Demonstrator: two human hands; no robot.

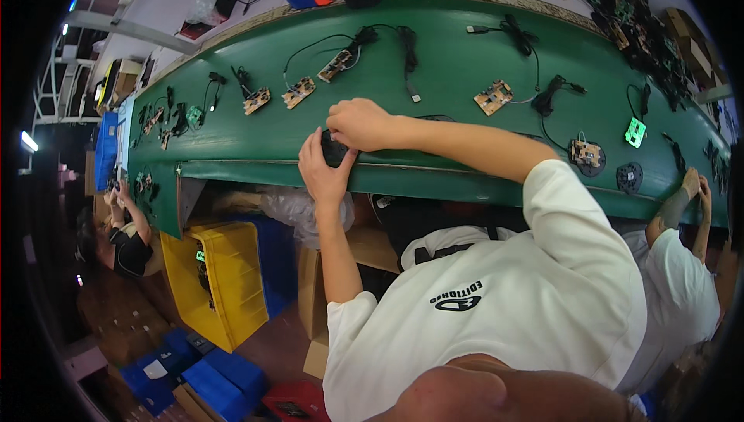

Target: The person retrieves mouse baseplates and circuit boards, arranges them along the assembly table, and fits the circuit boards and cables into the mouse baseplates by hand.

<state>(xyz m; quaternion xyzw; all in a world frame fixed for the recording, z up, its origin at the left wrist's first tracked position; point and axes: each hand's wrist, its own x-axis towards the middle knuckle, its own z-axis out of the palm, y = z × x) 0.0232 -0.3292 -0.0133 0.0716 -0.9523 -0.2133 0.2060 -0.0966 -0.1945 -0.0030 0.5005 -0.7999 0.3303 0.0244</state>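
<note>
My left hand (325, 172) is wrapped round a black mouse shell (334, 151) at the near edge of the green belt, thumb on one side and fingers on the other. Directly over that shell is my right hand (360, 124), its fingers curled closed and pointing down; what they may hold is hidden. Much of the shell is covered by both hands. Just beyond them lie two tan circuit boards (298, 93) with black cables, and a USB plug (416, 98) ends one cable.
Along the green belt (434, 42) more boards with cables are spread, including a tan board (494, 97) and a green board (635, 133). A black shell (629, 178) lies to the right. Below stands a yellow bin (225, 282). Co-workers sit at both sides.
</note>
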